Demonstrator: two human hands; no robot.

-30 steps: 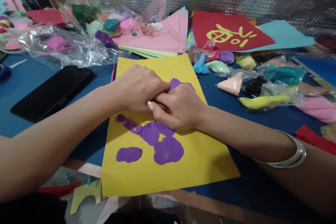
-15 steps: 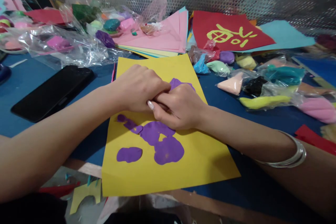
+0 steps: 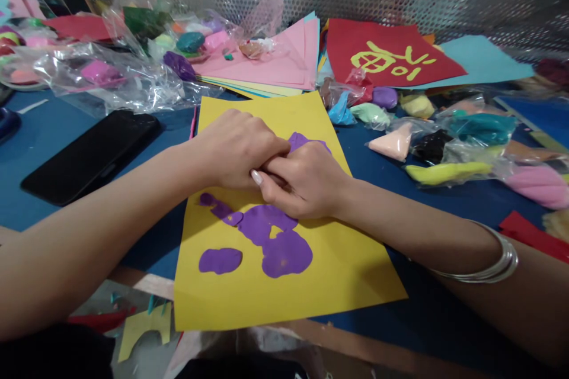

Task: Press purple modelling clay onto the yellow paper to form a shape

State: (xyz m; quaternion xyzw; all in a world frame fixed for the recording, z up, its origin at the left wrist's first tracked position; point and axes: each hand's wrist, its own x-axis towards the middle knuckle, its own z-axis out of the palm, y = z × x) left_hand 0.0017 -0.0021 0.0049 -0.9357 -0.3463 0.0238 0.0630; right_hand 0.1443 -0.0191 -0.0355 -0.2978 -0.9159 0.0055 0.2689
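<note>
A yellow sheet of paper [image 3: 347,284] lies on the blue table, with flattened purple clay [image 3: 287,254] pressed onto it in joined patches. A separate purple oval [image 3: 221,260] lies toward the sheet's lower left. Over the upper middle of the sheet, my left hand [image 3: 242,151] meets my right hand [image 3: 309,180], knuckles up. Both hands are closed, their curled fingers touching each other. Whatever is between the fingers, if anything, is hidden. More purple clay [image 3: 304,141] shows just behind my right hand.
A black phone [image 3: 91,157] lies on the left. Bagged coloured clay [image 3: 480,129] is spread along the right, and more bags [image 3: 102,74] lie at the back left. Behind the sheet are pink paper [image 3: 288,56] and a red sheet with yellow strokes [image 3: 347,41].
The hands keep the same closed pose over the sheet. Only a very slight shift of the whole view shows.
</note>
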